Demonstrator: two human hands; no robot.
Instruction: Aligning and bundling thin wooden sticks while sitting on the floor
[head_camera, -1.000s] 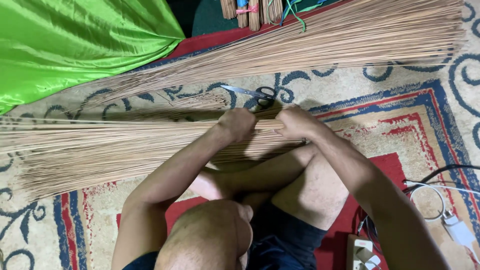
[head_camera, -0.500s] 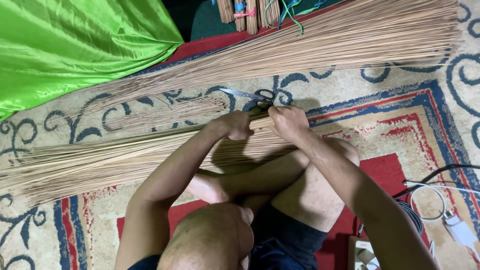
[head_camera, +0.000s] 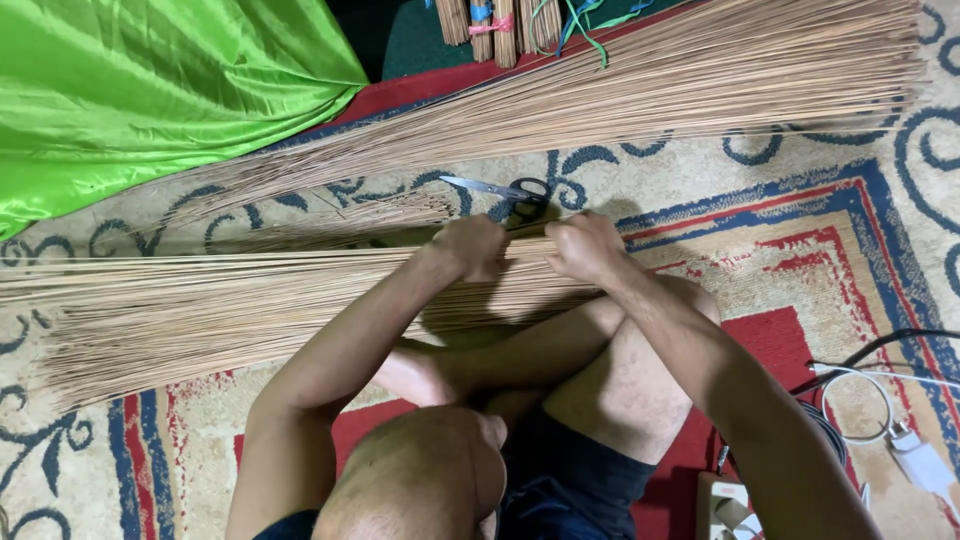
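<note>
Sticks (head_camera: 250, 300) lie in a long thin bundle across the carpet (head_camera: 800, 230), fanning out leftward in front of the seated person's crossed legs. Left hand (head_camera: 470, 247) and right hand (head_camera: 582, 245) are both closed around the bundle's near end, close together. Scissors (head_camera: 505, 189) lie just beyond the hands, near a second stick pile (head_camera: 650, 90) and green cloth (head_camera: 150, 90).

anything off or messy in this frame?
Mostly tidy. Both hands, left hand and right hand, grip the bundle of thin sticks near its thick end; it fans loosely at the far end. Open scissors lie on the carpet just beyond the hands. Loose cables tangle beside the right arm.
</note>
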